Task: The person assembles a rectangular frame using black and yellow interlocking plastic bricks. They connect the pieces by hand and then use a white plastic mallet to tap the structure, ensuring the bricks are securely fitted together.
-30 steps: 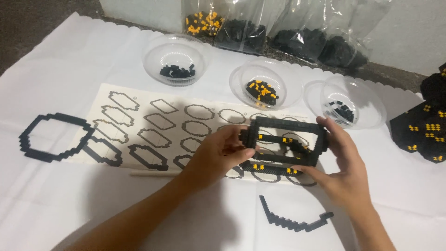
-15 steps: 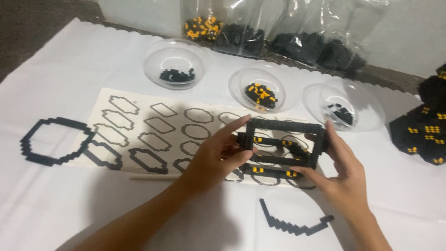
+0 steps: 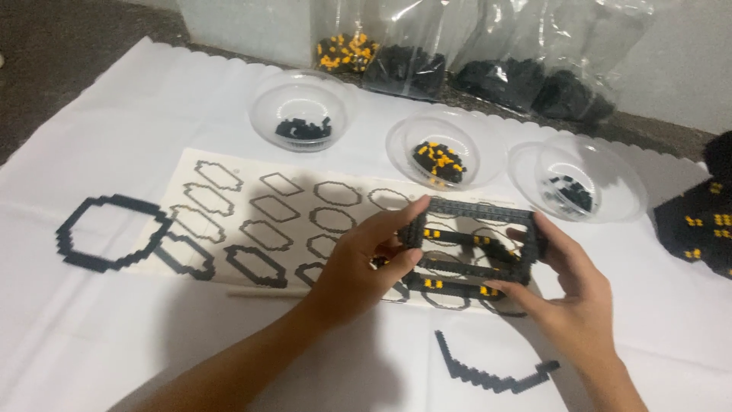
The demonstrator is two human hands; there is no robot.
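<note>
Head view: both hands hold a black brick frame (image 3: pixel 473 248), a rectangular built piece with yellow studs on its inner bars, lifted just above the near right end of the printed outline sheet (image 3: pixel 229 221). The left hand (image 3: pixel 362 263) pinches the frame's left end, thumb on the top corner and fingers curled under the lower bar. The right hand (image 3: pixel 568 294) clamps the right end, fingers wrapped over the far corner and thumb pressed on the lower right bar. The frame spans the gap between the two grips, tilted slightly toward the camera.

The white scalloped cloth (image 3: pixel 137 122) covers the work surface; its far edge runs along the row of clear bags (image 3: pixel 473 46) of bricks. Three clear bowls sit beyond the sheet: the left bowl (image 3: pixel 301 111) with black pieces, the middle bowl (image 3: pixel 442 149) with yellow and black pieces, the right bowl (image 3: pixel 579 179) with black pieces. The middle and right bowls lie just beyond the frame.

Open cloth lies to the near left. A black octagonal ring (image 3: pixel 110 233) rests off the sheet's left end. A black stepped strip (image 3: pixel 492 370) lies near the right wrist, a thin wooden stick (image 3: pixel 267 294) along the sheet's near edge, and a black-and-yellow built block (image 3: pixel 698 225) at the right margin.
</note>
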